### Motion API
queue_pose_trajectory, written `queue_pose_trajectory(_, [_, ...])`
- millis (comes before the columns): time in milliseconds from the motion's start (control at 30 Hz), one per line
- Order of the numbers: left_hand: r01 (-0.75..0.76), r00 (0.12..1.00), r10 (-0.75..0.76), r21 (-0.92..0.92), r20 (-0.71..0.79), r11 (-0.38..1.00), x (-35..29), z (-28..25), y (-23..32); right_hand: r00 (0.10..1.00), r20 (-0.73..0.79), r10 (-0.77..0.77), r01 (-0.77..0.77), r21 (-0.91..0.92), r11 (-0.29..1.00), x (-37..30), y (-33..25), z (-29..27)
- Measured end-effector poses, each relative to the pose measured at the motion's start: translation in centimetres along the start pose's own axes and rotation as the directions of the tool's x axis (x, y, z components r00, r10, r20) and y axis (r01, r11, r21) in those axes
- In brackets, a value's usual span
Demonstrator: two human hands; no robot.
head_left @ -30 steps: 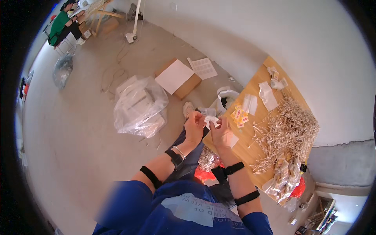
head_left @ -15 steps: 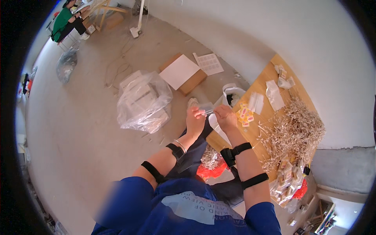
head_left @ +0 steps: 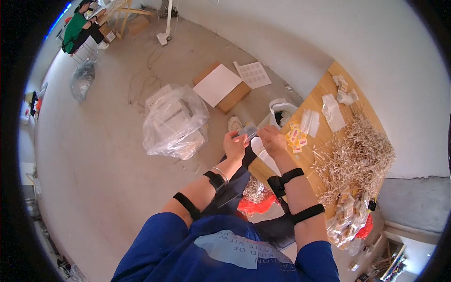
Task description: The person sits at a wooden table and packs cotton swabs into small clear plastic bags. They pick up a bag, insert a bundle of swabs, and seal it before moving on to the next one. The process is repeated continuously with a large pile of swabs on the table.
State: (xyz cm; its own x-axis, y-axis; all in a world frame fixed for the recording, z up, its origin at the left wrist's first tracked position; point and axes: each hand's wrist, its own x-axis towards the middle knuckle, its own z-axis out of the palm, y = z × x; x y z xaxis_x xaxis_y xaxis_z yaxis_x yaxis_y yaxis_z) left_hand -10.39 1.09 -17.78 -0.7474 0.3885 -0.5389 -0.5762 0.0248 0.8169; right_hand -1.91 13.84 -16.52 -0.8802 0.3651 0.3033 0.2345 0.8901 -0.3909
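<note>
Your left hand [head_left: 235,146] and right hand [head_left: 274,141] are both pinched on a small clear bag [head_left: 247,131] beside the wooden table [head_left: 324,88].

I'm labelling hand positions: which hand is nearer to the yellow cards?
Right. The right hand is just to the left of the yellow cards; the left hand is farther left, beyond the right hand.

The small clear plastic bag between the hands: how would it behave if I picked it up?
The small clear plastic bag would probably flop, since it looks like thin, see-through film. It is likely light, being small and filmy. It might be slippery, as its surface looks smooth.
</note>
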Motion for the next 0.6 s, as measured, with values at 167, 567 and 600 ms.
queue_pose_trajectory(167, [-0.026, 0.999, 0.025, 0.014, 0.039, 1.0, -0.2, -0.4, -1.0, 1.0, 0.005, 0.006, -0.007, 0.119, 0.993, -0.1, 0.1, -0.6])
queue_pose_trajectory(567, [-0.002, 0.996, -0.007, 0.094, 0.089, 0.996, -2.8, 0.4, -2.0, 0.919, 0.157, 0.361, -0.39, 0.229, 0.892, -1.4, 2.0, -1.4])
queue_pose_trajectory(600, [-0.005, 0.996, -0.004, 0.1, 0.085, 0.995, -2.8, 0.5, -2.0, 0.878, 0.201, 0.434, -0.474, 0.249, 0.844, -1.0, 1.3, -1.5])
